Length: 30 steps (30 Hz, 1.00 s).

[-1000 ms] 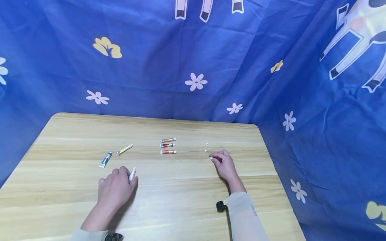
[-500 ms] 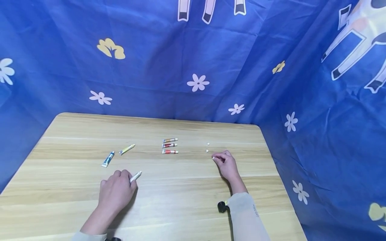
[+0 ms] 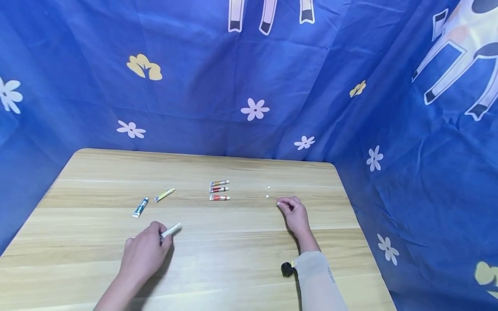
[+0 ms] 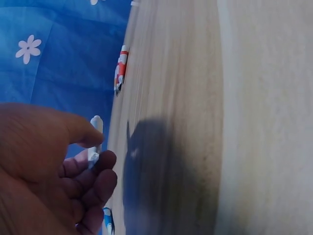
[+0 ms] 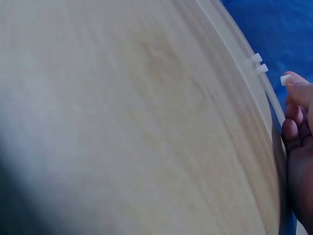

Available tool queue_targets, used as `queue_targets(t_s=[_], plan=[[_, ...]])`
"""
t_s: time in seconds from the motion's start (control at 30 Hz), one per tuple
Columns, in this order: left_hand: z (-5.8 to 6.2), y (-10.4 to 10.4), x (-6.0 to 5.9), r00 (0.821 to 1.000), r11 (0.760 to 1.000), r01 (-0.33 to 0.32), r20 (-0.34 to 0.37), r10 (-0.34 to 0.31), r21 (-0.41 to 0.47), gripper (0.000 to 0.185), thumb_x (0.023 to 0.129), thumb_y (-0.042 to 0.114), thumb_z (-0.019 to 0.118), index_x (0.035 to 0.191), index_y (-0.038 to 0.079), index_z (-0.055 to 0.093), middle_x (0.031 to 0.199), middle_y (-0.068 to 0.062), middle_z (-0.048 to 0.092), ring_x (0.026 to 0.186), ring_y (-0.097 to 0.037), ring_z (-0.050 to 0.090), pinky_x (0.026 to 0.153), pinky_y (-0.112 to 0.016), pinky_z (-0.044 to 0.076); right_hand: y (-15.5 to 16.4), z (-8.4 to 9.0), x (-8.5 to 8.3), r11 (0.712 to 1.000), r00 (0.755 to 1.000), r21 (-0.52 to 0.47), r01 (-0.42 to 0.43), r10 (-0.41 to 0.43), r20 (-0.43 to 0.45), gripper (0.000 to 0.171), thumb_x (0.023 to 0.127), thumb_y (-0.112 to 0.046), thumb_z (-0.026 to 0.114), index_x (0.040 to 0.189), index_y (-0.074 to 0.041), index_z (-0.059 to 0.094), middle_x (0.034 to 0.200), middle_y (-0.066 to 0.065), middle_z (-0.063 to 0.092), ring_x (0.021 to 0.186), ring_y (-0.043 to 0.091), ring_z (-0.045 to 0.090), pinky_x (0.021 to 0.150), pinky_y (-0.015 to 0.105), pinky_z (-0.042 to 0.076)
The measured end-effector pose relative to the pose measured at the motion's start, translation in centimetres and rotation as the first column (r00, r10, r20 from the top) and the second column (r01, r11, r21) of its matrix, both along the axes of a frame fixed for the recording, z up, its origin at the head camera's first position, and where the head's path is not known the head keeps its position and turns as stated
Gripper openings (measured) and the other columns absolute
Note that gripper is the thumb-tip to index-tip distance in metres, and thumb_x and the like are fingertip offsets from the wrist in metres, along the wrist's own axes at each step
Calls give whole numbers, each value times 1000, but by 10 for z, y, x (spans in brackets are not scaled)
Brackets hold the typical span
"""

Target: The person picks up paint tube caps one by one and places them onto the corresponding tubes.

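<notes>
My left hand (image 3: 145,252) holds a slim white paint tube (image 3: 171,230) between thumb and fingers, low over the left part of the table. Its narrow end points away and to the right. In the left wrist view, that tube (image 4: 96,132) shows between the thumb and curled fingers. Thumb and fingertip of my right hand (image 3: 297,219) pinch a small white cap (image 5: 285,80) on the right side. Just past that hand, two similar white caps (image 3: 267,196) lie on the wood, one behind the other.
Beyond the left hand lie a blue paint tube (image 3: 140,207) and a yellow one (image 3: 164,195). Mid-table, a red tube (image 3: 219,198), a dark red tube (image 3: 219,189) and an ochre tube (image 3: 220,183) form a stack of rows. A blue patterned curtain (image 3: 210,86) borders the table.
The white tube in my left hand has tipped from nearly upright in view to slanting right. My right hand has shifted slightly right with its cap. The head view has moved a little.
</notes>
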<state>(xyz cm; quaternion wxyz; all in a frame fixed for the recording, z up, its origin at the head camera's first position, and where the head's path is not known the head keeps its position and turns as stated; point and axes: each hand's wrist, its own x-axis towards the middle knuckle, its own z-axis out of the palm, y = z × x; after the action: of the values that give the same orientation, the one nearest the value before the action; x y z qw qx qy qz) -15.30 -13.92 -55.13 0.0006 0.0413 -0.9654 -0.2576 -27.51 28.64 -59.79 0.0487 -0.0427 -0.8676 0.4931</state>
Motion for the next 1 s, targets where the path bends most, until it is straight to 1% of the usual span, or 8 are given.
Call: queue_targets(t_s=[0.07,0.2,0.4,0.5,0.67,0.83,0.93,1.0], plan=[[1,2,0,1000,1000,-11,6,10,20,23,103,23,65,112,2,65,85,-5,74,72,-25,66,78,-48,42,1,0,1,1000,1000,-17,12,-12,4,13,100,-18,77,112,-16,83,103,1,67,94,13,58,81,20,48],[3,5,1,1000,998,-25,6,25,50,25,104,24,67,115,2,65,86,-6,75,73,-25,67,78,-47,42,2,-1,1,999,1000,-39,27,-27,0,14,100,-19,77,112,-15,83,104,1,69,94,11,58,81,20,48],[2,9,2,999,996,-34,3,34,78,23,105,21,65,116,1,64,84,-5,74,69,-20,63,83,-51,42,3,-3,1,996,999,-80,49,-50,-6,13,101,-17,77,111,-12,82,109,5,72,97,12,59,84,20,48],[2,10,2,999,995,-34,8,33,90,23,105,21,65,117,1,64,82,-4,72,67,-18,59,84,-52,42,4,-4,1,995,999,-86,53,-53,-4,13,101,-18,76,111,-13,82,111,5,73,99,13,60,85,20,48],[3,12,2,999,995,-36,-1,36,94,22,105,21,66,116,2,65,82,-3,72,68,-18,60,84,-51,42,4,-3,-1,995,999,-89,54,-54,-5,13,101,-19,76,111,-15,82,114,4,74,104,16,62,89,21,50],[3,13,4,999,995,-43,-3,43,91,22,104,21,66,116,2,65,80,-2,71,68,-19,60,86,-54,43,4,-3,-1,993,998,-104,64,-62,22,14,102,-21,75,114,-16,81,120,3,74,109,18,64,95,25,50],[3,14,4,999,995,-46,2,46,93,22,104,21,67,116,2,65,77,0,68,66,-18,58,87,-55,43,4,-3,0,990,996,-117,78,-74,40,14,102,-22,75,115,-17,81,122,2,74,109,18,63,95,26,51],[3,14,5,999,994,-48,4,48,97,23,104,21,67,117,2,65,76,0,67,66,-18,58,88,-57,44,4,-3,0,988,996,-125,87,-82,48,14,103,-23,74,115,-18,80,121,1,74,108,17,63,93,24,51]])
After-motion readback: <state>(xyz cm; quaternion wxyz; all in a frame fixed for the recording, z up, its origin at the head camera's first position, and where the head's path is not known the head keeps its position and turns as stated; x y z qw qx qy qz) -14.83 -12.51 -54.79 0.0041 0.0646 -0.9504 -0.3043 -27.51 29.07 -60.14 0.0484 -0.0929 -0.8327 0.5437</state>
